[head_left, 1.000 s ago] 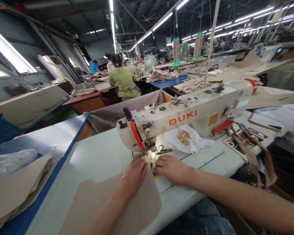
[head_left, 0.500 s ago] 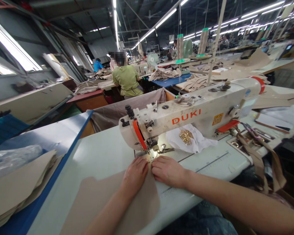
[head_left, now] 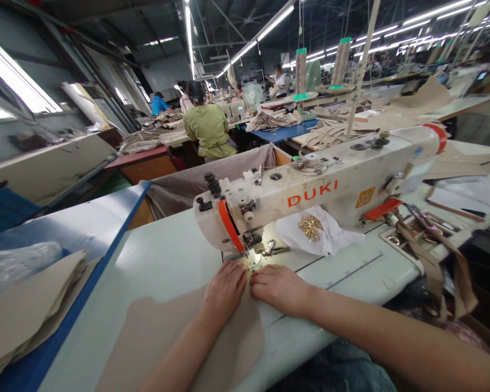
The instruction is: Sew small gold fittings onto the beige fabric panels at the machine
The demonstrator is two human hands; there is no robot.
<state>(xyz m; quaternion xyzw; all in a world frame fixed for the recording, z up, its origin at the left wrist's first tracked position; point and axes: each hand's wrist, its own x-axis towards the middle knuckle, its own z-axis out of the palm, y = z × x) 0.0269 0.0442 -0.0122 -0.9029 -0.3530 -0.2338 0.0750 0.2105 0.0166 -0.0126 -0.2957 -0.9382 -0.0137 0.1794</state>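
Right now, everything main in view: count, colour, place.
Sewing table: 1, pale green, foreground.
DUKI sewing machine: 1, white, on table.
Fabric panel: 1, beige, left front of table.
Crumpled sheet: 1, white, below machine arm.
Metal fittings: uncounted pile, gold, on sheet.
Straps: at least 2, brown, right table end.
Thread cones: 2, grey-brown, behind machine.
Stacked panels: several, beige, far left.
Plastic bag: 1, clear, behind stacked panels.
Co-workers: at least 3, green, blue, white tops, background.
Tube lights: several, white, overhead.
Left hand: 1, bare, on panel.
Right hand: 1, bare, at panel's edge.
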